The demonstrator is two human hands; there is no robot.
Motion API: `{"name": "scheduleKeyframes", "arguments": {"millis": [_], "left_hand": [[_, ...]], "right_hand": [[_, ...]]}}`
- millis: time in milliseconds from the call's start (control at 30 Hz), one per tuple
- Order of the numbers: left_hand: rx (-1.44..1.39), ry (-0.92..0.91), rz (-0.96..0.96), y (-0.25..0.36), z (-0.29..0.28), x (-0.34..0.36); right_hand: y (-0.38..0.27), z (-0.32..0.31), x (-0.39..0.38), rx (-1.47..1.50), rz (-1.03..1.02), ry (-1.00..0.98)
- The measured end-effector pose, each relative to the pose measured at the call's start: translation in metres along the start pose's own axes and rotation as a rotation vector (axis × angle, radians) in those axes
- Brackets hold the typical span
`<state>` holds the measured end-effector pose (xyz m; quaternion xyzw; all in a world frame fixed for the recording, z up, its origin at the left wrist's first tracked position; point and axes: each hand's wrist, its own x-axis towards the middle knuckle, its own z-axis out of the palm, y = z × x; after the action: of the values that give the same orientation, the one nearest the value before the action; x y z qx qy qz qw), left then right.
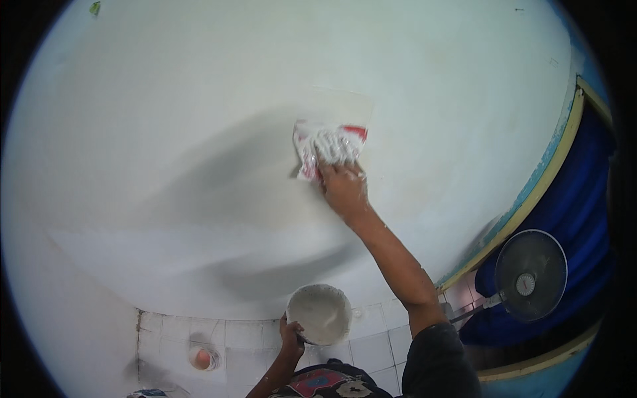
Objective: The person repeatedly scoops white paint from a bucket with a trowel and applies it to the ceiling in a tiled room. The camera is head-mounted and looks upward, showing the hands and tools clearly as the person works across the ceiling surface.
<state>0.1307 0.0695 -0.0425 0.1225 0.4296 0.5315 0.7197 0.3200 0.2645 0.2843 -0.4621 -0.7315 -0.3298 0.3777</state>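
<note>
The right hand [344,187] is raised against the wall [199,99], its fingers [330,148] laid close together and coated in white paste, pressing flat on a crumpled red-and-white bag [318,151]. The bag lies directly under those fingertips and spreads a little to their left and above them, flat against the wall. Around and below the fingers the wall shows a grey, damp-looking patch [232,179], with a second darker sweep lower down, well below the wrist. Just above the fingertips sits a pale squarish area of fresher coating. The left hand [290,333] is low, near the body, its fingers curled over the near rim of a round bowl [320,313] that holds pale grey paste; the thumb side hooks the edge, though the exact grip is partly hidden. The bowl sits just beyond those fingers, up and to their right. Below it is a tiled floor [371,345], with a small round cup [202,358] well to the left of the left fingers. A standing fan [529,275] stands far to the right of both hands, before a blue curtain [584,199].
</note>
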Motion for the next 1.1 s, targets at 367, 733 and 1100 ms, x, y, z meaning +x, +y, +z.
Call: {"name": "scheduleKeyframes", "arguments": {"millis": [367, 733, 1100], "left_hand": [[0.018, 0.017, 0.04, -0.005, 0.017, -0.009], [0.067, 0.059, 0.026, -0.004, 0.011, -0.004], [0.23, 0.02, -0.059, -0.018, 0.047, -0.023]], "right_hand": [[-0.024, -0.058, -0.007, 0.684, 0.353, 0.021], [0.032, -0.044, 0.071, 0.486, 0.461, 0.36], [0.106, -0.136, 0.039, 0.294, 0.506, 0.353]]}}
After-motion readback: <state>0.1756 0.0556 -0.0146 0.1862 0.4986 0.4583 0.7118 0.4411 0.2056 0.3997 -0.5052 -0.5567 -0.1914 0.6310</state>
